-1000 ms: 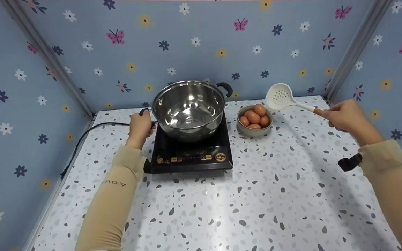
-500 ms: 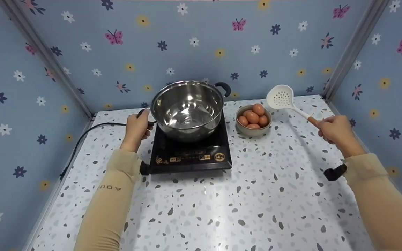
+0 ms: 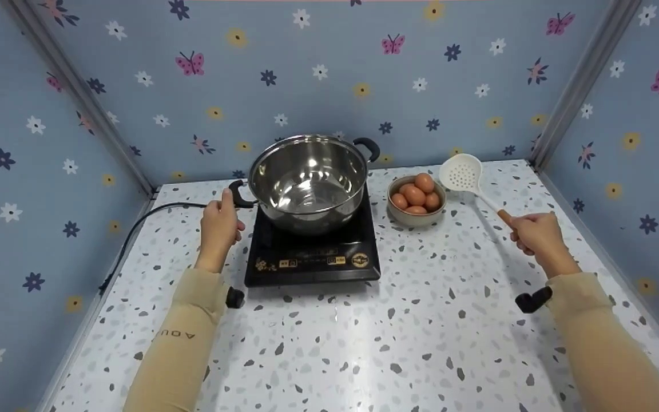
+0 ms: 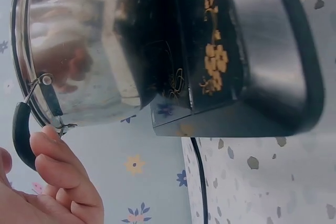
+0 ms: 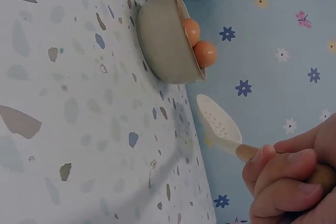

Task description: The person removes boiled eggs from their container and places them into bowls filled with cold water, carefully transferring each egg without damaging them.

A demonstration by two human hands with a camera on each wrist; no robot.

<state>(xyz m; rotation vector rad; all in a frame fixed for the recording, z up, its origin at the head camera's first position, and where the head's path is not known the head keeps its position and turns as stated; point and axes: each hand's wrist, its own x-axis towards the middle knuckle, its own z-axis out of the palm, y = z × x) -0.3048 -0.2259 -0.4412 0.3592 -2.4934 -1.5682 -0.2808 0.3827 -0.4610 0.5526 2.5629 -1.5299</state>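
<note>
A steel pot (image 3: 309,220) with black side handles stands on a black induction cooker (image 3: 312,274). My left hand (image 3: 219,223) is just beside the pot's left handle (image 3: 239,194); in the left wrist view its fingers (image 4: 63,171) are loosely bent near that handle (image 4: 22,135), not wrapped round it. My right hand (image 3: 538,236) grips the wooden handle of a white skimmer (image 3: 461,173), whose perforated head (image 5: 218,121) is held up over the table, right of a bowl (image 3: 417,217) of brown eggs (image 3: 414,195).
A black cable (image 3: 141,220) runs from behind the cooker to the left edge of the speckled table (image 3: 421,343). Flower-patterned panels (image 3: 318,57) stand at the back and both sides. The pot's right handle (image 3: 368,147) sticks out above the bowl's left side.
My left hand has loosened from the pot handle and drawn slightly back, so more of the handle shows. My right hand has moved left and toward me, with the skimmer lowered a little.
</note>
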